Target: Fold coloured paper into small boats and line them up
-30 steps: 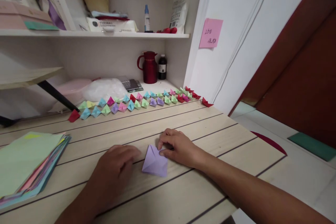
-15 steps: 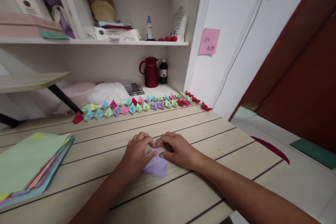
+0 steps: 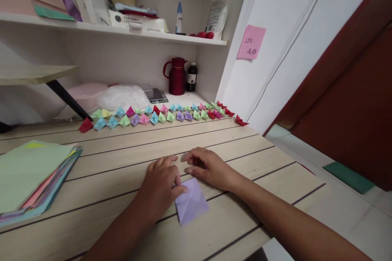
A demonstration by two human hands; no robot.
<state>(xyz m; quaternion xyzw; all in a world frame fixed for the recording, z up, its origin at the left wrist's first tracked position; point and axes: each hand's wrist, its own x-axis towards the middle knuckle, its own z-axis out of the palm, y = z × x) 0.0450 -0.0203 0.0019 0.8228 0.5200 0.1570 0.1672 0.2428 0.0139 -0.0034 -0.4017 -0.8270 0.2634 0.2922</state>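
Note:
A lilac folded paper square (image 3: pixel 192 203) lies flat on the wooden table (image 3: pixel 128 151) near its front edge. My left hand (image 3: pixel 162 183) rests on the paper's upper left corner, its thumb pressing the paper down, fingers curled. My right hand (image 3: pixel 208 167) lies just behind the paper's top edge, fingers bent and close together, fingertips touching the table near my left hand.
A stack of coloured paper sheets (image 3: pixel 30 179) lies at the left. A row of several small folded paper pieces (image 3: pixel 153 116) runs along the back of the table. Behind stand a red jug (image 3: pixel 177 76) and a dark bottle (image 3: pixel 191 77); a pink note (image 3: pixel 251 42) hangs on the wall.
My left hand came in from the left onto the lilac paper. The paper now lies nearer to me and turned, more of it uncovered. My right hand sits behind it.

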